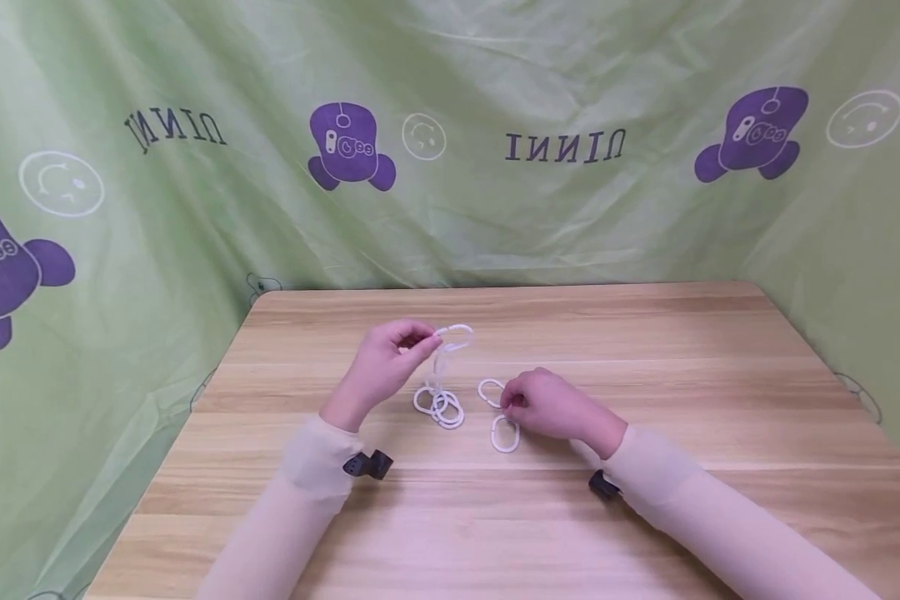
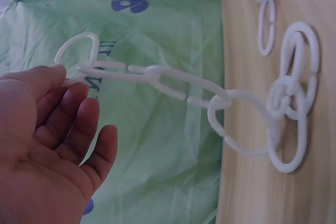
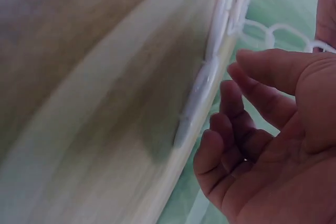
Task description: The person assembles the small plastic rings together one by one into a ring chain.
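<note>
Chain (image 2: 189,77) pinched by left hand (image 1: 385,364) could unhook at its gaps if tugged; right hand (image 1: 546,405) loosely curled, apparently empty.

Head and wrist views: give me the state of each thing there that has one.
White chain: links joined; one end raised, other end on the table.
Left hand: pinches the raised end.
Right hand: fingers bent, no link visible between them.
Two white links near it: on the table; joining unclear.
Curtain: hanging, creased.

Left hand (image 2: 44,135) pinching white chain (image 2: 194,79) by end link (image 2: 95,51); lower links (image 2: 303,140) on tabletop (image 2: 252,190).
</note>
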`<state>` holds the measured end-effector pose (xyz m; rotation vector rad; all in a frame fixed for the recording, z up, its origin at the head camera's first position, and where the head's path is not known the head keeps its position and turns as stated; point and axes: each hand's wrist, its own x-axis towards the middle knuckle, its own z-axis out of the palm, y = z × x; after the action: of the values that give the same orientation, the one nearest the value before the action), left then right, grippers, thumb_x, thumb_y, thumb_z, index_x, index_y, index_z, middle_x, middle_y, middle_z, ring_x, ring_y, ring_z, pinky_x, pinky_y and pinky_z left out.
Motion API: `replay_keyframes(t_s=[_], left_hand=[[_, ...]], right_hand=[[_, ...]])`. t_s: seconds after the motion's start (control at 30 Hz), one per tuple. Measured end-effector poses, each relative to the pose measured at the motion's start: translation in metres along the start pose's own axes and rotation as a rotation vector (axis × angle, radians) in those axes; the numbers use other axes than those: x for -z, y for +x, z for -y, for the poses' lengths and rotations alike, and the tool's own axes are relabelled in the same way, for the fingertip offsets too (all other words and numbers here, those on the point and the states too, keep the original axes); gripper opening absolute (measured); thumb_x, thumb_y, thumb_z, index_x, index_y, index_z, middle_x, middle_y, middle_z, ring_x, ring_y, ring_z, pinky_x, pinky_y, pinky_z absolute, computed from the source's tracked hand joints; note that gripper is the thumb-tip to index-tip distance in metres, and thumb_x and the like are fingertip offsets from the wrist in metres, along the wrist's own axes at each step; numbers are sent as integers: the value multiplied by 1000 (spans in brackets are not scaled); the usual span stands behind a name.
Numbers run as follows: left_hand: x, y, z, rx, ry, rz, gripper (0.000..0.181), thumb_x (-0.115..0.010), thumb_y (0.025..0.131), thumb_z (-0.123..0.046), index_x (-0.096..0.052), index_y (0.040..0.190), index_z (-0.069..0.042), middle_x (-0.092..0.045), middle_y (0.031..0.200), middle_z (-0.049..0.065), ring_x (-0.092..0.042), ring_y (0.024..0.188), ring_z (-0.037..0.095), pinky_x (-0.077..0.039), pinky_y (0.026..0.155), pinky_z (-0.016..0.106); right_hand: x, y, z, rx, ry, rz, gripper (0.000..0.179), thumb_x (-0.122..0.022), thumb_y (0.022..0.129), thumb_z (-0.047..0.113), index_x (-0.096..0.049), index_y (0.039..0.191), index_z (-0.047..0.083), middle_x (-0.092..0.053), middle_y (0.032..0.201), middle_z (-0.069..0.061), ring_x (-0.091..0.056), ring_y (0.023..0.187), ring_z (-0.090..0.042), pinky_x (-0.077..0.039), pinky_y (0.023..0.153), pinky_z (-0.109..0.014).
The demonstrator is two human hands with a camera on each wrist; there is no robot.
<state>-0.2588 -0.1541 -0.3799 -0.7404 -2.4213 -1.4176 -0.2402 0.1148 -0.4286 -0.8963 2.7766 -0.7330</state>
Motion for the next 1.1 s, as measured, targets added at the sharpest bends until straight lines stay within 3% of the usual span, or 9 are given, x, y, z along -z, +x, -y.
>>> replay_keyframes(t_s=[0.2, 0.37, 0.57, 0.67, 0.9, 1.1], left_hand=[[-14, -2, 4, -2, -13, 49, 8, -71, 91, -14, -73, 92, -6, -69, 79, -3, -61, 71, 13, -51, 62, 28], [-21, -2, 6, 14, -16, 102, 8, -71, 91, -15, -74, 92, -7, -68, 79, -4, -61, 71, 12, -52, 63, 27], [-26, -4, 5, 30, -7, 152, 9, -71, 92, -17, -73, 92, -8, -67, 79, -5, -61, 72, 12, -52, 63, 28], [-29, -6, 6, 33, -3, 168, 8, -70, 92, -17, -73, 92, -9, -67, 80, -5, -61, 72, 12, -53, 64, 28], [-37, -9, 8, 18, 0, 207, 10, -71, 92, -17, -73, 94, -8, -68, 83, -5, -61, 73, 11, -54, 67, 28], [-43, -10, 8, 3, -6, 238, 9, -71, 92, -18, -73, 93, -9, -68, 83, -5, -61, 73, 9, -54, 68, 28]], right_hand=[[-3, 3, 8, -14, -121, 68, 6, -75, 85, 17, -70, 81, 19, -52, 72, 9, -45, 76, -18, -40, 70, -34], [-6, 1, 12, 60, -217, 63, 18, -74, 82, 12, -63, 73, 23, -49, 73, 8, -45, 79, -18, -41, 68, -32], [-13, -4, 15, 132, -310, 63, 23, -72, 84, 9, -56, 74, 22, -47, 75, 8, -42, 76, -18, -40, 63, -29], [-13, -7, 16, 134, -265, 59, 21, -70, 86, 8, -55, 77, 20, -47, 76, 7, -41, 76, -19, -39, 63, -29], [8, -10, 16, 109, 22, -44, 10, -64, 93, 5, -60, 89, 13, -55, 78, 6, -49, 74, -13, -45, 69, -31], [26, -15, 19, 59, 104, -128, 10, -66, 93, 7, -68, 103, 7, -64, 89, 4, -55, 83, -13, -49, 78, -34]])
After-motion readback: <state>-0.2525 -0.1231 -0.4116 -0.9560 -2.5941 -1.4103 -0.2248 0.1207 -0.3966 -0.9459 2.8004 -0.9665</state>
